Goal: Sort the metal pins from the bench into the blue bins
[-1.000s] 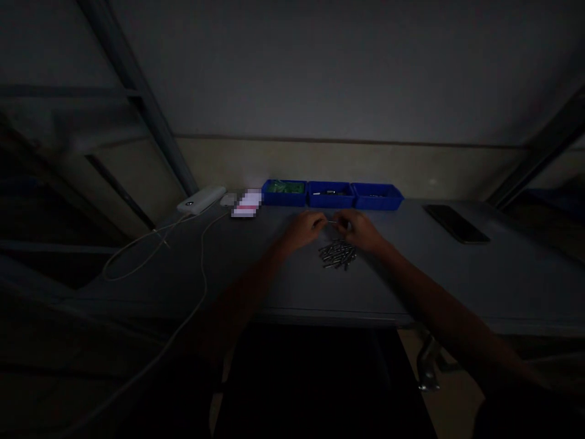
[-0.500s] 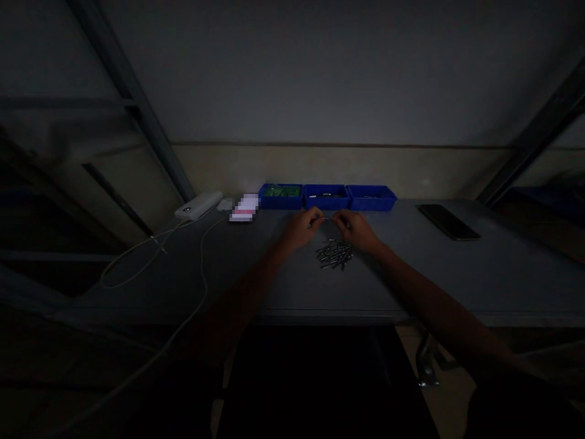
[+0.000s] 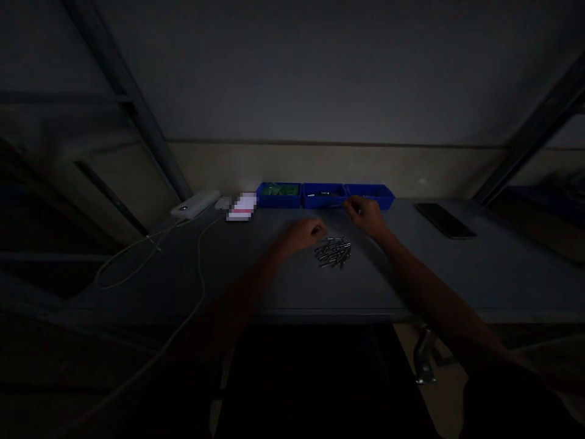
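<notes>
On the grey table lies a loose pile of thin, shiny metal pins (image 3: 334,253). Just up and left of this pile is my left hand (image 3: 304,235), its fingers curled towards the thumb and slightly blurred. Whether anything sits between those fingertips is hidden. My right hand (image 3: 368,216) is raised in front of the blue bins, thumb and fingers pinched together. A thin, dark piece seems to stick out to the left from its fingertips, against the middle blue bin (image 3: 315,203); its exact kind is too dim to make out.
A blue bin with green contents (image 3: 280,200) stands left of the middle one, and another blue bin (image 3: 386,198) stands right. A lit phone (image 3: 242,207), a white power bank (image 3: 195,205) and a white cable (image 3: 201,268) lie left. A dark phone (image 3: 444,221) lies right.
My hands were together above the pile, with a thin piece between them. They have parted: the left has dropped towards the pile, the right has moved right and up towards the bins.
</notes>
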Tool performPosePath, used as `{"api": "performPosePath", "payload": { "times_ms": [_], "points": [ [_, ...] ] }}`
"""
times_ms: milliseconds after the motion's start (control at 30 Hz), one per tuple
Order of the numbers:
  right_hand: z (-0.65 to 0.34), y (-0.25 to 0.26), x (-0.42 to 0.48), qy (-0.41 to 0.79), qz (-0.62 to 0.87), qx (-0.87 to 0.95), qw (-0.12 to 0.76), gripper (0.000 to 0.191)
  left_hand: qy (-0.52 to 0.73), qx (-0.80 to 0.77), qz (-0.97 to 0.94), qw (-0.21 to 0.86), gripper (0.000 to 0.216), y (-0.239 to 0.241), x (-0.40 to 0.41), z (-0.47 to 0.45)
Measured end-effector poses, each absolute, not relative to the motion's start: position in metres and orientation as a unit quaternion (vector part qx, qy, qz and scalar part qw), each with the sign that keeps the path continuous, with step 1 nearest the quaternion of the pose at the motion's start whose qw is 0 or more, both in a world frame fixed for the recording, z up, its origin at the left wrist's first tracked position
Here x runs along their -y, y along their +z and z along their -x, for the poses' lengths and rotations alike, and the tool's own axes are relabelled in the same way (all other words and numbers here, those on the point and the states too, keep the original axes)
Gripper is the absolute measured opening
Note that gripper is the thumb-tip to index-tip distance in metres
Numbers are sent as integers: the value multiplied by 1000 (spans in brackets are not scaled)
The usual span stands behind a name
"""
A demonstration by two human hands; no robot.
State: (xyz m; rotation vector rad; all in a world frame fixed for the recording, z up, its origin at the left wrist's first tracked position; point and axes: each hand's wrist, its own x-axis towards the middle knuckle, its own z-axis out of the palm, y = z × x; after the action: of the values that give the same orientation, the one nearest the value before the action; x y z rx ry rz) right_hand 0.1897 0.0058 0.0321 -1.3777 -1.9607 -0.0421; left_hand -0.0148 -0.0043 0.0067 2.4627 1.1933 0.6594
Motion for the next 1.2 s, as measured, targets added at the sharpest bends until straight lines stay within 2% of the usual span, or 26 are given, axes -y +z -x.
{"api": "performPosePath", "payload": {
  "times_ms": [100,233,333,500,633,867,1200],
  "points": [
    [-208,37,-23,-74,673,633,376,43,173,-402,-882,175,18,6,3,18],
    [-224,25,-28,-55,745,591,305,55,143,-378,-903,147,15,8,3,19],
    [-220,16,-18,-26,720,632,286,52,123,-397,-903,113,12,10,6,15],
    [-192,17,-2,24,597,735,321,37,104,-442,-890,43,17,11,12,11],
    [-176,15,3,69,524,791,307,31,128,-447,-882,72,12,12,13,15],
    [-175,8,3,90,518,799,292,31,120,-441,-888,53,15,7,10,15],
    [-171,8,6,124,493,817,272,29,40,-433,-901,10,19,21,25,9]
  ]
}}
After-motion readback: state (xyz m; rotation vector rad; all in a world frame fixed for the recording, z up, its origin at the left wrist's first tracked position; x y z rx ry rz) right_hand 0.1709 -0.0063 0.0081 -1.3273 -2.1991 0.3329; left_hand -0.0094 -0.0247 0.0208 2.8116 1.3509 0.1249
